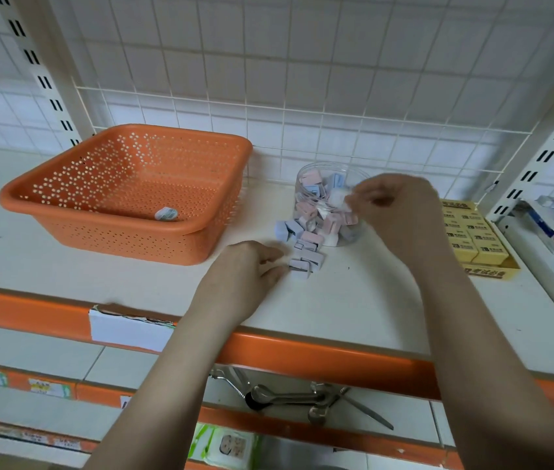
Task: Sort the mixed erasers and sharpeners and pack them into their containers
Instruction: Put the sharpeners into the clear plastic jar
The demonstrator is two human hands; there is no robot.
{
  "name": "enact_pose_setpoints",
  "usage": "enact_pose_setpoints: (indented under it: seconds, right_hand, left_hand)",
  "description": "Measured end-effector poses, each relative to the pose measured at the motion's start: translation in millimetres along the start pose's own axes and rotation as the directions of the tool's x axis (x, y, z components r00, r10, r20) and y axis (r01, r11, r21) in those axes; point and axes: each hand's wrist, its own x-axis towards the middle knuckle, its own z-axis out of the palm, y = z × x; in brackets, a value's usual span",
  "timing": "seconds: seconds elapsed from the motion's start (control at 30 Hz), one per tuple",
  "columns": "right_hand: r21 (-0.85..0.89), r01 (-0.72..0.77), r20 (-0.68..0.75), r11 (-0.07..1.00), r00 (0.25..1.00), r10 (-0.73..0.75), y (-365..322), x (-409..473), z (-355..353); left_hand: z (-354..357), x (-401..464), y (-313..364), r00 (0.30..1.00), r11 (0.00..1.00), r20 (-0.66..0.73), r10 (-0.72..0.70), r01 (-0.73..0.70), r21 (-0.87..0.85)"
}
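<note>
Pinching a white piece [336,198], right-hand fingers [358,195] over the jar [306,184].

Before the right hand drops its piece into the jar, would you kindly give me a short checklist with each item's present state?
1. Right hand pinches a white piece: ok.
2. Piece is a sharpener, not an eraser: cannot tell, blurred.
3. Clear jar upright: ok.
4. Jar mouth uncovered: ok.
5. Left hand at the loose pile beside the jar: ok.
6. Orange basket emptied: not ok, one small item remains.
</note>
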Motion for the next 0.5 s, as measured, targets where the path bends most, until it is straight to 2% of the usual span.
enact_pose_setpoints:
  seconds: [0.13,0.37,0.5]
  right_hand:
    - [-0.068,-0.009,-0.088,0.998,0.996,0.003,2,41,-6]
    - [-0.195,-0.037,0.017,0.98,0.999,0.041,21,76,6]
    - [-0.201,-0.05,0.005,0.978,0.999,0.052,19,74,4]
  left_hand:
    - [8,5,6,0.998,1.0,0.059,0.008,-0.006,-0.027]
    - [15,10,5,0.997,0.999,0.079,0.001,-0.003,0.037]
    - [17,11,4,0.996,0.998,0.086,0.009,-0.015,0.066]
